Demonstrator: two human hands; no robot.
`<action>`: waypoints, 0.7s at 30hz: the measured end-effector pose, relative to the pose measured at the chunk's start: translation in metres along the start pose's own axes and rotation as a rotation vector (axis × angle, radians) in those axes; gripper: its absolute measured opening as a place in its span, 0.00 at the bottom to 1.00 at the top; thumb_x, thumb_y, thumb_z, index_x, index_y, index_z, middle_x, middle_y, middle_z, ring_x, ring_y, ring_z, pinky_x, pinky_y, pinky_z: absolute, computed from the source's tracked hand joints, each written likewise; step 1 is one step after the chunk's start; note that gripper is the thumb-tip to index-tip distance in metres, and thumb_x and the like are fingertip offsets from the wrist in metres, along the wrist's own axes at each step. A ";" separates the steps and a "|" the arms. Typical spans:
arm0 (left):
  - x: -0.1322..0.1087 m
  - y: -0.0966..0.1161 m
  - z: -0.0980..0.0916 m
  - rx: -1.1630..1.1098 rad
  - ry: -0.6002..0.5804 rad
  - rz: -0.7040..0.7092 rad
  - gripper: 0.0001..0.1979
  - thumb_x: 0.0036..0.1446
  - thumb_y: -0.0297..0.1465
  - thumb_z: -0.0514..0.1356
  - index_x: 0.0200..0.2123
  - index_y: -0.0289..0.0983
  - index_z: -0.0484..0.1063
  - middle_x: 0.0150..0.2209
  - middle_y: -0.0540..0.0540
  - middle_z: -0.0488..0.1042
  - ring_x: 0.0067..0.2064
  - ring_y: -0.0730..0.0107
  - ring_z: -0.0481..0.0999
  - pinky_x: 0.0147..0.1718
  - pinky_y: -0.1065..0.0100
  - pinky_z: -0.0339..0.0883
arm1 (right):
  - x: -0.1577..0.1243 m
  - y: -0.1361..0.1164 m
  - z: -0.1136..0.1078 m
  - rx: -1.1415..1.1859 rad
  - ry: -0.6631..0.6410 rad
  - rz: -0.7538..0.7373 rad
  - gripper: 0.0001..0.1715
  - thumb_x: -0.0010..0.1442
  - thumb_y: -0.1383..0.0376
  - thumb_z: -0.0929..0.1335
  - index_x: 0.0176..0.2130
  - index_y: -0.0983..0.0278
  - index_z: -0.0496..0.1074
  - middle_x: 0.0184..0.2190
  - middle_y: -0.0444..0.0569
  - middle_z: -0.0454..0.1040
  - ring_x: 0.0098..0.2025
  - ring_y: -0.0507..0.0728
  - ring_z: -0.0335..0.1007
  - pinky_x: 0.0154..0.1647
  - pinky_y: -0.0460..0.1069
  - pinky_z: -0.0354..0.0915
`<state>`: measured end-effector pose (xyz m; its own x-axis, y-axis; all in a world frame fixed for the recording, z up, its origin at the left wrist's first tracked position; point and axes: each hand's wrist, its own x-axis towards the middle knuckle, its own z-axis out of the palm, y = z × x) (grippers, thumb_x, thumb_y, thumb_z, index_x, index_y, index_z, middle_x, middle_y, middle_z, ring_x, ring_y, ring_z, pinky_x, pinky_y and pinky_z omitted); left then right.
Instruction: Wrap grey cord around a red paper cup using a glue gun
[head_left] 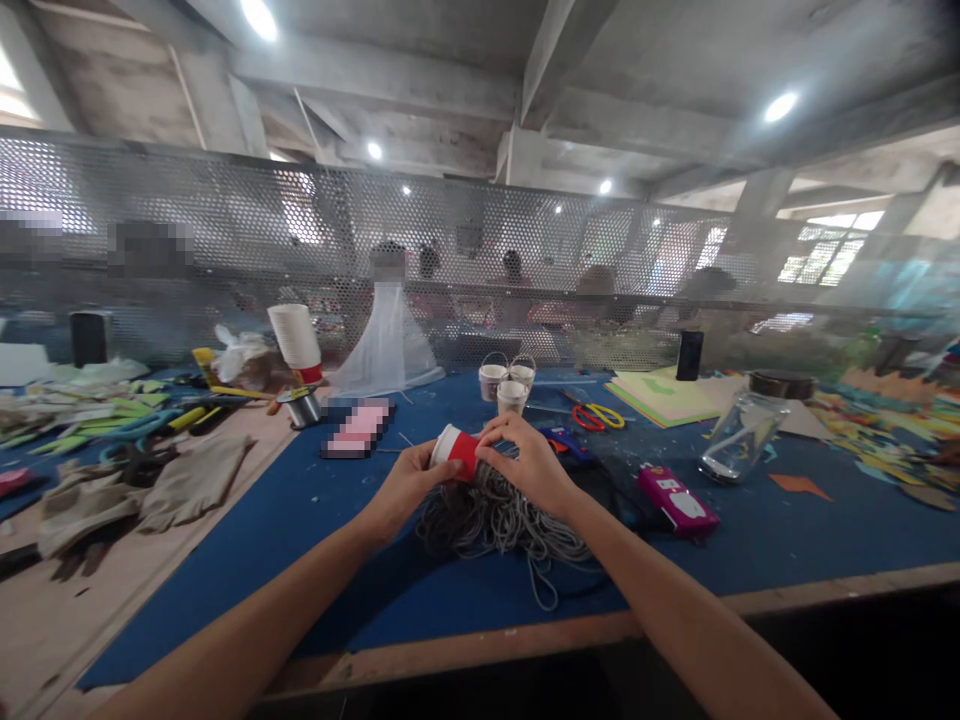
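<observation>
Two hands of mine grip one red paper cup (459,452) just above the grey cord pile (495,520). My left hand (409,482) wraps the white-rimmed end and my right hand (525,462) pinches the other (fingers curled over it). The cup lies sideways, long axis left to right, between my palms.

I see a red paper cup (456,452), white rim, lying sideways mid-frame, just above a tangled grey cord pile (495,520).

The blue table (322,520) carries grey cord (495,525), scissors (598,415), three small cups (511,385) and a glass jar (739,445).
</observation>
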<state>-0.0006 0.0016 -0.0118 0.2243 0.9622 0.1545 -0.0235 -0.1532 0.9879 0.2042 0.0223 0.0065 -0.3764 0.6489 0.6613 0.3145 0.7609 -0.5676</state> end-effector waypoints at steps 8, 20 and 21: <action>-0.001 0.004 0.002 0.025 -0.032 -0.005 0.13 0.51 0.36 0.67 0.38 0.34 0.77 0.31 0.47 0.77 0.31 0.71 0.70 0.33 0.71 0.63 | 0.000 -0.001 0.000 -0.026 0.008 0.006 0.03 0.60 0.64 0.72 0.35 0.62 0.75 0.41 0.49 0.72 0.47 0.56 0.70 0.53 0.53 0.63; 0.001 -0.002 0.000 0.037 -0.073 0.013 0.11 0.54 0.35 0.65 0.38 0.35 0.76 0.31 0.48 0.76 0.31 0.71 0.70 0.33 0.71 0.63 | -0.002 0.002 0.001 -0.114 0.044 -0.003 0.03 0.61 0.64 0.70 0.34 0.61 0.73 0.42 0.49 0.72 0.47 0.57 0.70 0.53 0.54 0.62; 0.001 -0.002 0.000 0.038 -0.073 0.015 0.11 0.54 0.35 0.65 0.38 0.35 0.76 0.31 0.48 0.76 0.31 0.71 0.70 0.33 0.71 0.63 | -0.002 0.001 0.001 -0.117 0.048 -0.002 0.03 0.61 0.64 0.70 0.34 0.61 0.73 0.41 0.49 0.72 0.47 0.56 0.70 0.53 0.54 0.62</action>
<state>-0.0006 0.0028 -0.0133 0.2945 0.9410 0.1668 0.0089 -0.1773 0.9841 0.2041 0.0218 0.0038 -0.3360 0.6444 0.6869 0.4141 0.7561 -0.5068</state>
